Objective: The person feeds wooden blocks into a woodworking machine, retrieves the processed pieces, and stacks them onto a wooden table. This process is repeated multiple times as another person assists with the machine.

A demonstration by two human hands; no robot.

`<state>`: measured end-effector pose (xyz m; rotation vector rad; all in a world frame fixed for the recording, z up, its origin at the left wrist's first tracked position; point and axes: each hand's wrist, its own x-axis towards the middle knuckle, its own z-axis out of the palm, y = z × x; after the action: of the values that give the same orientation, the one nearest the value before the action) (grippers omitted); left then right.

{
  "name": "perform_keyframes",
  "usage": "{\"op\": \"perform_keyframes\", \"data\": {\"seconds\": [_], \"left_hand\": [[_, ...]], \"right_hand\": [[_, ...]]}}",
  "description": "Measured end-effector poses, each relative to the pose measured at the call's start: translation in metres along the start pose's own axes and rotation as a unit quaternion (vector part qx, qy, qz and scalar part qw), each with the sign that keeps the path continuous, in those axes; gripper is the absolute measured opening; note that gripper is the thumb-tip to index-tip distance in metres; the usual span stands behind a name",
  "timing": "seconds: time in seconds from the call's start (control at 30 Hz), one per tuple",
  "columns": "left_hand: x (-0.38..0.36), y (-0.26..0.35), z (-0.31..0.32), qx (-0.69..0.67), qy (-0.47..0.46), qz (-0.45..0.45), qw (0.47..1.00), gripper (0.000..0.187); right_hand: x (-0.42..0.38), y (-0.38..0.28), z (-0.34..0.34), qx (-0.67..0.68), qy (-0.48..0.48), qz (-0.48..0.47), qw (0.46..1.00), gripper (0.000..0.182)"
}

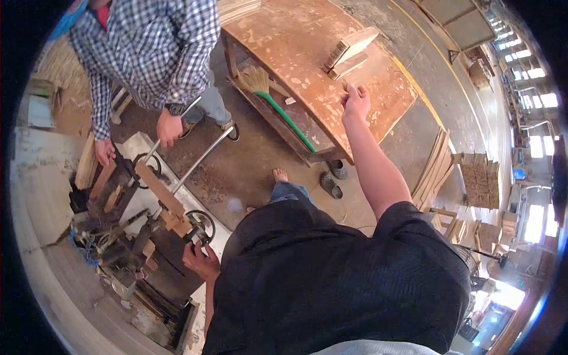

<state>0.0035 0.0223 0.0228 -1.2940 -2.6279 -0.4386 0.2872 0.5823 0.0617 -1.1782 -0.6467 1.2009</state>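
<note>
My left hand (202, 261) is at the machine on the left, fingers apart, close below a black handwheel (203, 227) and the near end of a clamped wooden piece (158, 188). Whether the fingertips touch the wheel is hard to see. Over the table (284, 35), my right hand (357, 105) is stretched out with its fingers drawn together; what they pinch, if anything, is too small to name. Just beyond that hand, a stack of thin wooden pieces (350, 50) lies on the tabletop.
A person in a checked shirt (142, 44) works across the machine, hands near its metal bars (204, 157). A green-handled broom (284, 118) rests under the table. Dark clogs (331, 184) lie on the floor. Stacked wood (479, 180) stands to the right.
</note>
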Motion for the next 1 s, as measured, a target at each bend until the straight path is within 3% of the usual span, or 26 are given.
{"op": "perform_keyframes", "data": {"seconds": [0.07, 0.27, 0.33, 0.47, 0.53, 0.57, 0.63, 0.67, 0.83, 1.0], "left_hand": [[0.003, 0.004, -0.002, 0.013, -0.020, -0.007, 1.000, 0.024], [0.000, 0.012, 0.011, 0.098, -0.010, -0.021, 0.995, 0.028], [0.004, 0.018, 0.014, 0.148, -0.021, -0.029, 0.988, 0.029], [0.009, 0.027, 0.020, 0.162, -0.022, -0.079, 0.983, 0.035], [0.006, 0.027, 0.023, 0.175, -0.039, -0.112, 0.977, 0.037], [0.004, 0.020, 0.028, 0.193, -0.029, -0.099, 0.976, 0.039], [0.006, 0.019, 0.032, 0.211, -0.021, -0.083, 0.974, 0.041], [0.011, 0.028, 0.028, 0.230, -0.055, -0.121, 0.964, 0.044], [0.023, 0.040, 0.026, 0.250, -0.096, -0.176, 0.947, 0.050], [0.032, 0.045, 0.023, 0.286, -0.163, -0.220, 0.918, 0.051]], "right_hand": [[0.044, 0.023, -0.021, -0.086, 0.085, 0.013, 0.993, 0.031], [0.125, 0.053, -0.012, -0.127, 0.102, 0.057, 0.985, 0.046], [0.145, 0.061, -0.005, -0.138, 0.066, 0.061, 0.986, 0.066], [0.170, 0.089, -0.007, -0.202, 0.083, 0.027, 0.975, 0.069], [0.181, 0.107, -0.016, -0.449, 0.082, -0.110, 0.883, 0.069], [0.175, 0.099, -0.013, -0.450, 0.083, -0.108, 0.882, 0.069], [0.162, 0.087, -0.007, -0.311, 0.047, 0.020, 0.949, 0.065], [0.168, 0.095, -0.009, -0.311, 0.049, 0.022, 0.949, 0.065], [0.161, 0.084, -0.005, -0.395, 0.066, -0.040, 0.915, 0.062], [0.145, 0.063, 0.006, -0.482, 0.036, -0.029, 0.875, 0.065]]}}
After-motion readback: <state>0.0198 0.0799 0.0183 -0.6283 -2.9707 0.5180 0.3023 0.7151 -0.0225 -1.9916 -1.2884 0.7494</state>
